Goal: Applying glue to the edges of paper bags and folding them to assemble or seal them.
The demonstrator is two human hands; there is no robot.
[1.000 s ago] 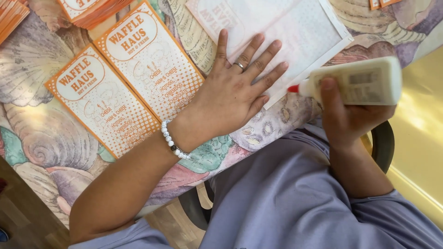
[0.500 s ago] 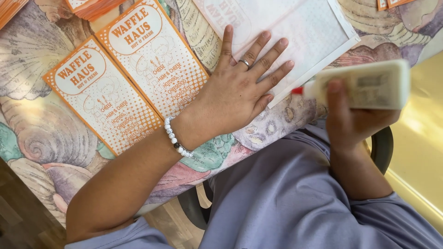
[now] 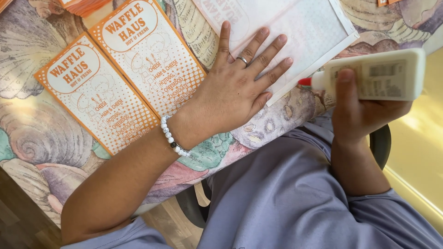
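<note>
Raised slightly, right hand point(image 3: 364, 113) holds one glue bottle point(image 3: 369, 76); two orange menus point(image 3: 124, 78).

White sheet point(image 3: 295, 34): upper part cut off by the top edge, near corner covered by the left hand point(image 3: 235, 87); print showing through it too faint to make out. Glue bottle point(image 3: 374, 76): underside hidden by the right hand point(image 3: 362, 115), label blurred. Orange cards point(image 3: 83, 5) at the top edge and top-right corner: only slivers in view, remainder cut off.
</note>
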